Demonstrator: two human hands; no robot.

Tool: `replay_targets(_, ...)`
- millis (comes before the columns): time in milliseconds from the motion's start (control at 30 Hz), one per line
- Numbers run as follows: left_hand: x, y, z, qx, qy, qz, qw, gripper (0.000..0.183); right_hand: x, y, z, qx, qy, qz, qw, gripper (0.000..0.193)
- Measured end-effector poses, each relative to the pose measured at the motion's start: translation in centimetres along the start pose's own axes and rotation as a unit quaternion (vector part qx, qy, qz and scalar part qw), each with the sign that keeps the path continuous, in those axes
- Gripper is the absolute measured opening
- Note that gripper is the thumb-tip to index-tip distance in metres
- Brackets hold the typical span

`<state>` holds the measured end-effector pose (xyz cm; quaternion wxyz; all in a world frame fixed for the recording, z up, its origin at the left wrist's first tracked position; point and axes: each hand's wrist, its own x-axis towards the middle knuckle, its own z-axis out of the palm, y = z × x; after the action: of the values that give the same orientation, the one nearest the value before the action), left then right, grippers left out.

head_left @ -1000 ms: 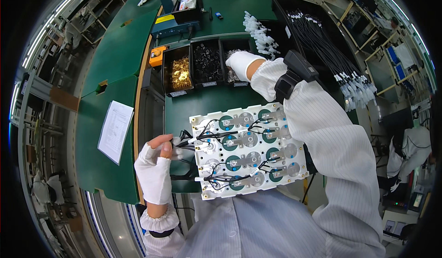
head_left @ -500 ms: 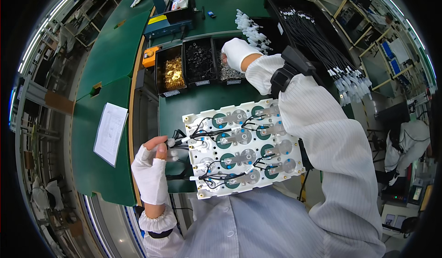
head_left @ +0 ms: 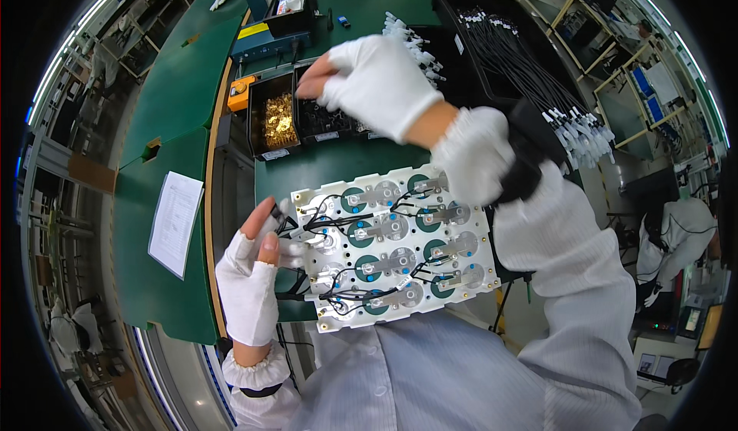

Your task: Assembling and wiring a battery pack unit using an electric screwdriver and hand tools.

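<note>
A white plate (head_left: pixel 369 247) with clear discs, green circles and black wires lies in front of my body. At its left edge is my left hand (head_left: pixel 250 285), in a white fingerless-tip glove, thumb and forefinger apart beside the black wire bundle (head_left: pixel 289 227). Its other fingers reach toward the plate's edge, partly behind the wires. My right hand (head_left: pixel 377 81), gloved and blurred, hangs over the parts bins with its fingertips drawn together; anything between them is hidden. Below it are a bin of small black parts (head_left: pixel 315 119) and, to its left, a bin of gold-coloured metal parts (head_left: pixel 279 122).
Black cables with white ends (head_left: pixel 523 62) fill a tray at the right. White-sleeved connectors (head_left: pixel 411 43) lie behind my right hand. A blue box (head_left: pixel 273 46) and an orange box (head_left: pixel 241 93) stand beyond the bins. A paper sheet (head_left: pixel 176 223) lies on the left table.
My right hand has lifted from the bin of small silver parts and moved left over the black parts. My left thumb and forefinger have spread apart by the wires.
</note>
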<state>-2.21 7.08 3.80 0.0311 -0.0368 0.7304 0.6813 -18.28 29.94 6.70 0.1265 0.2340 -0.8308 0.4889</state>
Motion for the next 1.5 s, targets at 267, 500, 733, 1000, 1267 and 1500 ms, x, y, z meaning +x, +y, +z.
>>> replay_targets(267, 0.1, 0.8, 2.6, -0.018, -0.018, 0.065, 0.998, 0.059, -7.0, -4.2, 2.0, -0.122, 0.002, -0.227, 0.966, 0.016)
replay_targets(500, -0.2, 1.3, 3.5, -0.035, -0.002, 0.061, 0.998, 0.064, -8.1, -4.4, 2.5, -0.022, 0.053, -0.18, 0.982, 0.014)
replay_targets(733, -0.5, 0.9, 3.5, -0.063, -0.02, 0.032, 0.997, 0.061, -8.0, -4.2, 3.3, -0.028, 0.088, -0.183, 0.979, 0.018)
replay_targets(1000, -0.1, 0.7, 3.1, -0.123, -0.028, 0.047, 0.991, 0.057, -8.1, -3.8, 3.2, -0.066, 0.06, -0.247, 0.965, 0.016)
replay_targets(1267, 0.8, -0.5, 0.2, 0.069, 0.102, -0.007, 0.992, 0.023, -7.3, -5.4, 2.3, -0.131, -0.239, -0.06, 0.96, 0.024)
replay_targets(1500, -0.1, -1.6, 0.2, 0.08, 0.103, -0.002, 0.991, 0.018, -8.0, -5.8, 4.7, -0.344, -0.26, -0.146, 0.89, 0.013)
